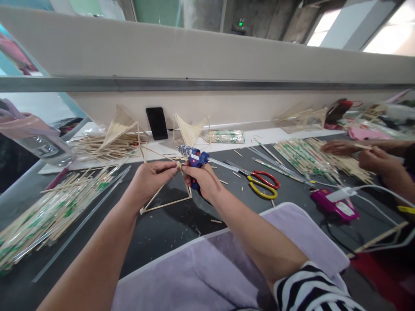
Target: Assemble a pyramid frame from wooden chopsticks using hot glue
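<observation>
My right hand is closed round a blue hot-glue gun, its nozzle pointing left at the top corner of a thin wooden stick frame. My left hand pinches that same corner of the frame from the left. The frame's base rests on the dark table between my two hands. A clear glue stick pokes out of the gun's back toward the right.
Bundles of wrapped chopsticks lie left, loose sticks behind. Finished stick shapes and a phone lean on the wall. Red-yellow scissors, a pink glue gun and another person's hands are right. Lilac cloth covers my lap.
</observation>
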Demonstrator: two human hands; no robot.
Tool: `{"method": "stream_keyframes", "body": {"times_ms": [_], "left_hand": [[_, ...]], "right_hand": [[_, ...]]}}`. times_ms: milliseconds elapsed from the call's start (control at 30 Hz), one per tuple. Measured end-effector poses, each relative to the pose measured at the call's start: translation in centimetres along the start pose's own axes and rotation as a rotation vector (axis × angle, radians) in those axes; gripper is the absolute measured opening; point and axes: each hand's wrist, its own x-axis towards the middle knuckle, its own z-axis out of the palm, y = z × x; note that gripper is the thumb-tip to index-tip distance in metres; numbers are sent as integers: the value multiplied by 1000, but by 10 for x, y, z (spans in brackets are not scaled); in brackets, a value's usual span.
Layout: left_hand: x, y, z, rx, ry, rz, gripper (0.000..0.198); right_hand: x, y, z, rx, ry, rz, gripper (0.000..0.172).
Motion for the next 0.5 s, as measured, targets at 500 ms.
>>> {"method": "stream_keyframes", "body": {"times_ms": [500], "left_hand": [[0,0,-2,24,-5,6,40]], "right_hand": [[-1,8,0,91,-4,-2,21]]}}
